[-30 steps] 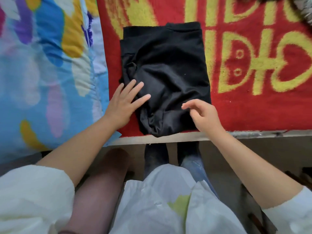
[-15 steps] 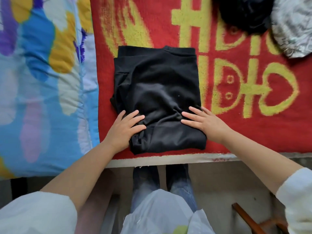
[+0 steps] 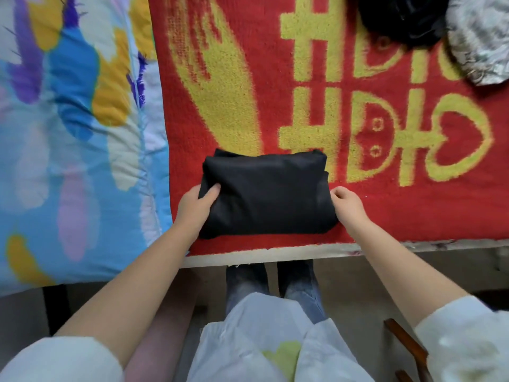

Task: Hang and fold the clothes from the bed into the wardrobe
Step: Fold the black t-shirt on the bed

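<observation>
Fingers of the left hand (image 3: 194, 206) curl under the left end of one folded black garment (image 3: 265, 193), with the thumb lying on top, so the hand grips that end. Its right end is held by the right hand (image 3: 348, 206); knuckles are bent against the cloth, and the fingertips are hidden behind it, so how far they wrap cannot be told.

Two bare forearms reach forward from white sleeves, one to each end of the bundle (a compact rectangle, several layers thick). It lies on a red blanket (image 3: 385, 210) with yellow patterns, near the bed's front edge. One colourful quilt (image 3: 77, 133) lies to the left. At the top right, a dark garment (image 3: 405, 20) and a grey-and-white garment (image 3: 482, 42) lie touching, both cut off by the frame.
</observation>
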A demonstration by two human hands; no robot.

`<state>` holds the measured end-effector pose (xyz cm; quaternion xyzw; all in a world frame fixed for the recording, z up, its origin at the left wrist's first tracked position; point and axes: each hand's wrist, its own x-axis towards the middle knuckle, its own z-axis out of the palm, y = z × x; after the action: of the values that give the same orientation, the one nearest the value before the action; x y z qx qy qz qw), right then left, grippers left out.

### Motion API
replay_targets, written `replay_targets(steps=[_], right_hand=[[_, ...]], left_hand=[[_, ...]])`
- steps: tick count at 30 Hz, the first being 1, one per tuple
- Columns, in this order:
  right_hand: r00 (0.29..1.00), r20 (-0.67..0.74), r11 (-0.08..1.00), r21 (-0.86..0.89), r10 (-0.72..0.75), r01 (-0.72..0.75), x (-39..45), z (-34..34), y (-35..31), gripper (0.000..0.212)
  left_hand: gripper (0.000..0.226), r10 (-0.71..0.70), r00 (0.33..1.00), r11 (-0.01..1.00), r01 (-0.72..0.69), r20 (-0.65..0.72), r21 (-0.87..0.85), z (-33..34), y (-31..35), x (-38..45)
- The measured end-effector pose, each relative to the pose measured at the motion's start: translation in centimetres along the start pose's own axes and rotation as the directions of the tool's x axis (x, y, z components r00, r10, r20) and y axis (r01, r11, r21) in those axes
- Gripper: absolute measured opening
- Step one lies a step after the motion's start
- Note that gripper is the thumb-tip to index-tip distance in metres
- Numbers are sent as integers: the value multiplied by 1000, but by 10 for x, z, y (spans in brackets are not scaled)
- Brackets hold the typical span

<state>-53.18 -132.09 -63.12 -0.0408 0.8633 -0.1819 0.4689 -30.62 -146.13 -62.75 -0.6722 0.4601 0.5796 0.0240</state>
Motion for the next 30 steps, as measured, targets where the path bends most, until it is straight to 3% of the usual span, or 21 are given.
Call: replay_targets(steps=[3, 5, 6, 8, 9, 10, 11, 13, 14, 16, 19, 21, 23, 27, 30], right_hand=[[974, -225, 1000, 26, -6, 13, -6, 1, 0, 20], [886, -367, 958, -72, -283, 277, -21, 1, -9, 34], [790, -387, 878, -157, -476, 452, -30, 5, -17, 39], [572, -205, 601, -399, -794, 692, -38, 23, -27, 41], [508, -66, 462, -528, -859, 712, -35, 33, -25, 41], [522, 59, 378, -623, -851, 685, -31, 42, -25, 43], [608, 159, 361, -679, -778, 639, -27, 48, -28, 50], [761, 239, 414, -722, -603, 554, -14, 53, -30, 66], [803, 242, 449, -724, -545, 523, -6, 53, -30, 70], [864, 182, 533, -722, -470, 442, 4, 46, -30, 64], [958, -75, 821, -537, -277, 195, 3, 29, -26, 72], [985, -164, 964, -266, -53, 7, 0, 22, -19, 84], [990, -100, 981, -155, 100, -115, -4, 22, -12, 81], [977, 133, 984, 46, 166, -174, -10, 8, -2, 81], [891, 397, 967, 34, 219, -252, -13, -12, -1, 72]], left_hand=[[32, 165, 965, 973, -126, -202, 194, 8, 6, -1], [51, 378, 878, 914, -305, -292, 267, 8, 5, -12], [56, 492, 820, 859, -401, -293, 319, 12, 5, -19], [59, 697, 691, 680, -553, -190, 481, 24, 2, -28], [57, 768, 636, 545, -588, -75, 598, 31, -2, -26], [56, 769, 638, 436, -576, 46, 692, 37, -5, -22], [60, 694, 706, 387, -527, 137, 757, 42, -5, -17], [75, 487, 849, 386, -419, 204, 822, 46, -2, -3], [79, 428, 877, 399, -401, 219, 825, 46, -1, 3], [76, 408, 887, 471, -406, 215, 783, 42, 0, 13], [95, 265, 962, 824, -193, -61, 533, 24, 4, 13], [99, 47, 989, 943, 2, -140, 332, 16, 1, 10], [91, -81, 991, 964, 104, -103, 244, 15, -7, 3], [74, -219, 968, 971, 229, 124, -73, 10, -26, -21], [56, -266, 917, 888, 353, 297, -296, 11, -40, -51]])
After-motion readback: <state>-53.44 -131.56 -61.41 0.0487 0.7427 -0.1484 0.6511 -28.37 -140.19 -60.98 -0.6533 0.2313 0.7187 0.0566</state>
